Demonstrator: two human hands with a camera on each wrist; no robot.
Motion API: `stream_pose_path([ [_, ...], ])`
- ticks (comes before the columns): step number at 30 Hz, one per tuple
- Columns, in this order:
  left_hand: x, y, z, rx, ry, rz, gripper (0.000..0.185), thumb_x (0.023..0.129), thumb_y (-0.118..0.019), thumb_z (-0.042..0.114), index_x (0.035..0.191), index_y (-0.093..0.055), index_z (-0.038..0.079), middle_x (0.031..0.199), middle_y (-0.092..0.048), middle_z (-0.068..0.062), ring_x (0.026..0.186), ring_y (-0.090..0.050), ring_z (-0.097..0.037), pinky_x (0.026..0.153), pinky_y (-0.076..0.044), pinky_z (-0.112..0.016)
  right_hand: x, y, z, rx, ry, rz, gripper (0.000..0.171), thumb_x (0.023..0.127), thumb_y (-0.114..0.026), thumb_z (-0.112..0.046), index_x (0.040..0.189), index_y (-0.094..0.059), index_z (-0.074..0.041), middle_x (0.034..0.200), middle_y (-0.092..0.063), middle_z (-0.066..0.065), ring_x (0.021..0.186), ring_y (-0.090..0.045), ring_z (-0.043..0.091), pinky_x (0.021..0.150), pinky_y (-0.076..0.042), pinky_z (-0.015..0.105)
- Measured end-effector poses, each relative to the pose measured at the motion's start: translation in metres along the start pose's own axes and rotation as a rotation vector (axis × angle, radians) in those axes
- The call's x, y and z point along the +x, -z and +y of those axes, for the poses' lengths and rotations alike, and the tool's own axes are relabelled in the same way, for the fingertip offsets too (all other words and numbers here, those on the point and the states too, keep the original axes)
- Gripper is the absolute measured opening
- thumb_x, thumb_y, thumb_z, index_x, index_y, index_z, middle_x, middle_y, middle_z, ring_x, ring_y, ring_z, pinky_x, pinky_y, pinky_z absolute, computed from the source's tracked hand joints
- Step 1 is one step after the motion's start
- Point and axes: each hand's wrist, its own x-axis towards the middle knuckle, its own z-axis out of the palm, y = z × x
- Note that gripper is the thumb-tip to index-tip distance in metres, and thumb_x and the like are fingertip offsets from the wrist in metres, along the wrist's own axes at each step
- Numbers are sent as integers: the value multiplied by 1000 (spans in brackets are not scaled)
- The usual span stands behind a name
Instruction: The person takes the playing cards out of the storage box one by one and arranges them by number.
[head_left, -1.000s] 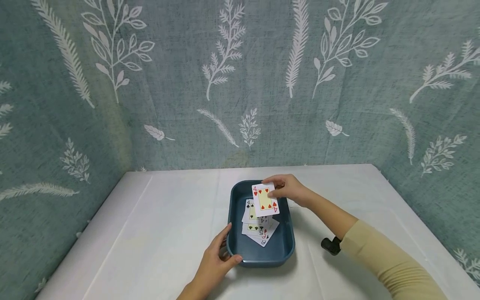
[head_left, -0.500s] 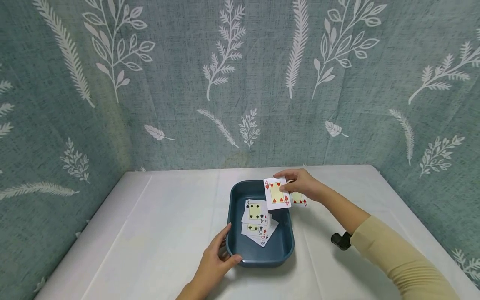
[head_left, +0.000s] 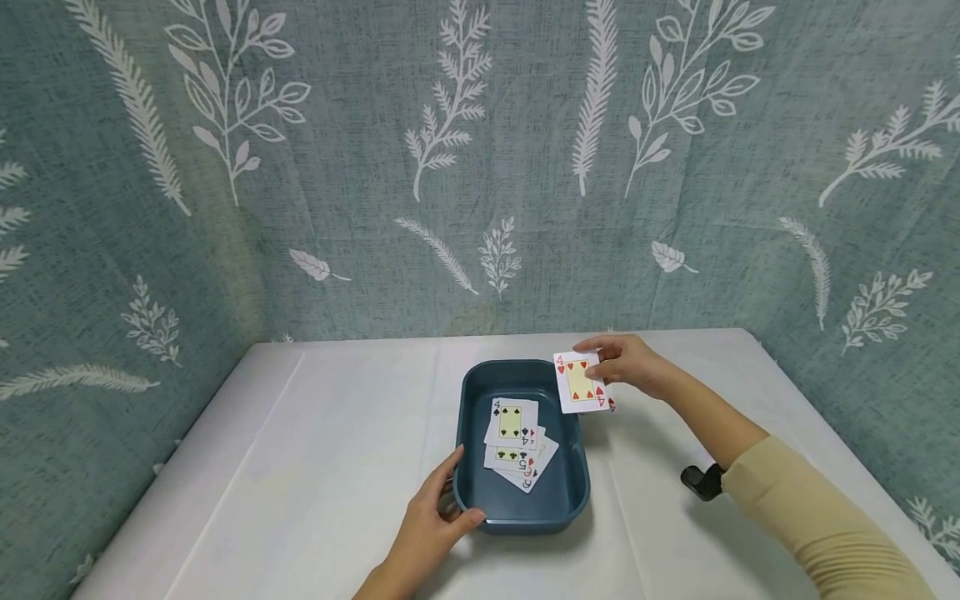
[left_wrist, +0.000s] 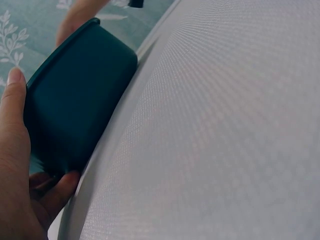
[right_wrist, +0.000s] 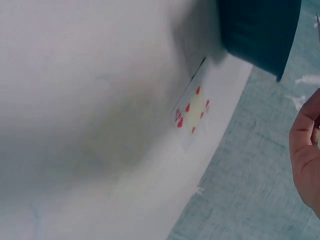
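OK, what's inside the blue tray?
Overlapping playing cards. In the blue tray, a black four lies on top, fully visible; a black five shows partly below it. Other cards show only edges and corners; their covered faces and the total count can't be seen.

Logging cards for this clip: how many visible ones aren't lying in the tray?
2: the held card in the right hand, and the lower card on the table beside the tray, mostly covered in the head view. Others may be hidden beneath.

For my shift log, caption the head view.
Right hand holds four of hearts; left hand grips blue tray of cards.
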Motion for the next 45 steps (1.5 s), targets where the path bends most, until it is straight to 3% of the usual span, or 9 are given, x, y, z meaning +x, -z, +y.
stream_pose_path([
  [7,0,0,1,6,3,4,78,80,-76,25,145,-35,14,138,-45,-17,110,-57,-31,82,-55,-29,-3,13,7,0,-3,3,56,82,-72,-6,132,-51,2,84,-48,5,82,-50,17,71,-53,25],
  [14,-1,0,0,11,-1,2,77,79,-76,25,145,-36,14,137,-45,-18,110,-57,-32,82,-55,-29,-10,28,14,13,56,-24,53,80,-75,-13,129,-56,-4,88,-52,5,82,-51,15,71,-53,24],
  [24,-2,1,-1,-5,1,-16,79,81,-74,27,146,-33,13,138,-44,-18,112,-57,-33,83,-54,-29,-11,44,20,-42,-55,49,58,86,-68,-6,138,-44,3,98,-46,10,88,-48,18,74,-51,24],
  [45,-1,1,1,-16,0,-14,78,81,-75,26,146,-33,14,141,-42,-16,113,-55,-31,83,-54,-26,-10,62,34,-70,-104,94,57,87,-65,-2,138,-41,5,91,-46,6,82,-48,15,69,-51,25],
])
